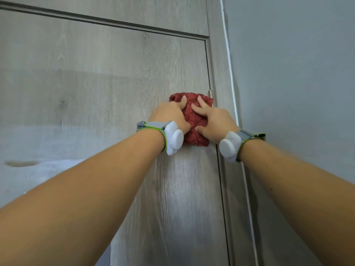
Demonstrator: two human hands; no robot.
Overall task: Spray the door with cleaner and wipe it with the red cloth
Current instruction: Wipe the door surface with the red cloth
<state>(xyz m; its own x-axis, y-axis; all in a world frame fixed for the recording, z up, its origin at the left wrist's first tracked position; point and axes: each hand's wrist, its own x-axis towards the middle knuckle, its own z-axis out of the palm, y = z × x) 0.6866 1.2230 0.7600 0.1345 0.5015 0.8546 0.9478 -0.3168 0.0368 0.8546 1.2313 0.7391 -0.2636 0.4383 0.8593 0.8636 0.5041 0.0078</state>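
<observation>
The left hand (169, 114) and right hand (216, 122) lay side by side, fingers flat, pressing the cloth (195, 136) against the door (96, 93) near its hinge (211, 93). Soft, light and bunched, it would likely shift unless pressed at its middle.

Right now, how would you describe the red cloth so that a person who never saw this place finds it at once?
Take the grey wood-grain door that fills the view and follow it to its right edge. There the left hand and the right hand press the red cloth against it. It is the only red, fluffy thing among grey surfaces.
</observation>
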